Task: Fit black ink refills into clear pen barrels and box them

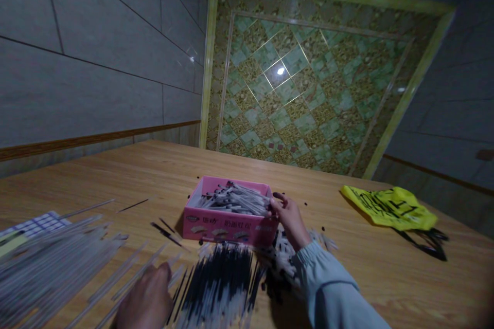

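Observation:
A pink box stands on the table, filled with thin whitish sticks, many with dark tips. My right hand is at the box's right end, fingers curled over the wall by the stick ends; whatever it pinches is too small to make out. My left hand is closed and low at the front, its fingertips hidden, beside a few clear thin tubes. Between the hands lies a bundle of dark thin rods with pale lower ends. Short white pieces with black bits are piled under my right forearm.
A large spread of clear tubes covers the left front, by a blue-checked cloth or sheet. A yellow bag with black lettering and dark straps lies at the right. Small black bits are scattered on the wooden table. Tiled walls stand around.

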The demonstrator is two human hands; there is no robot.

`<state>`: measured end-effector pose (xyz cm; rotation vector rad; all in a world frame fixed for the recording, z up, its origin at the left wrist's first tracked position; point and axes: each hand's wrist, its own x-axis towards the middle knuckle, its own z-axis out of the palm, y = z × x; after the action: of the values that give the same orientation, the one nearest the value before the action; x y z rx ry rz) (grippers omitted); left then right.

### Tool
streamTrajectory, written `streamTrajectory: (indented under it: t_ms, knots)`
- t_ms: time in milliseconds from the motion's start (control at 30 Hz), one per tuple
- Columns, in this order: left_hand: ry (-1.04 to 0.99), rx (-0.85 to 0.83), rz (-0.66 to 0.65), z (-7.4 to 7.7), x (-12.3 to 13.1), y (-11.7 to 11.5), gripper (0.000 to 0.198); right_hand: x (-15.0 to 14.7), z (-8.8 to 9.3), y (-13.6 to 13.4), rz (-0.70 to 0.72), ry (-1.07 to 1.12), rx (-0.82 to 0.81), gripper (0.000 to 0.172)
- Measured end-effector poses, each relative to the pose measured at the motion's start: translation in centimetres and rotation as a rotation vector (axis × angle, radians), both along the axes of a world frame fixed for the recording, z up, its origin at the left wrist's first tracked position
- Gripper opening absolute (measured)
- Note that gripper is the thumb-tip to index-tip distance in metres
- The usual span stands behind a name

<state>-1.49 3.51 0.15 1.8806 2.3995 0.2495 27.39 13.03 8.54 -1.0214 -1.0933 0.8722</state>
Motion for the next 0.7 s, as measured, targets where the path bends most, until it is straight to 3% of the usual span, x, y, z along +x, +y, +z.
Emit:
streamTrajectory:
  t_ms: [167, 267, 333, 467, 700]
  knots:
    - [0.001, -0.021, -0.004, -0.1, 0.1, 0.0, 0.043, -0.5, -2.6, -5.7, 0.115, -0.326, -0.035, 0.007]
    - [0.025, -0.028, -0.015, 0.2, 0.5, -0.2, 0.045, -1.4, -4.6, -9.0, 0.173, -0.513, -0.048, 0.018]
    - [0.029, -0.028, -0.015, 0.3, 0.6, -0.2, 0.043, -2.0, -5.8, -10.6, 0.237, -0.799, -0.017, 0.029]
    - [0.010, -0.004, -0.017, 0.2, 0.6, -0.2, 0.038, -2.9, -7.4, -11.9, 0.287, -1.119, 0.005, 0.028]
    - [-0.182, 0.136, -0.116, 0.3, -0.8, 0.1, 0.022, -3.0, -7.6, -11.9, 0.336, -1.353, 0.040, 0.018]
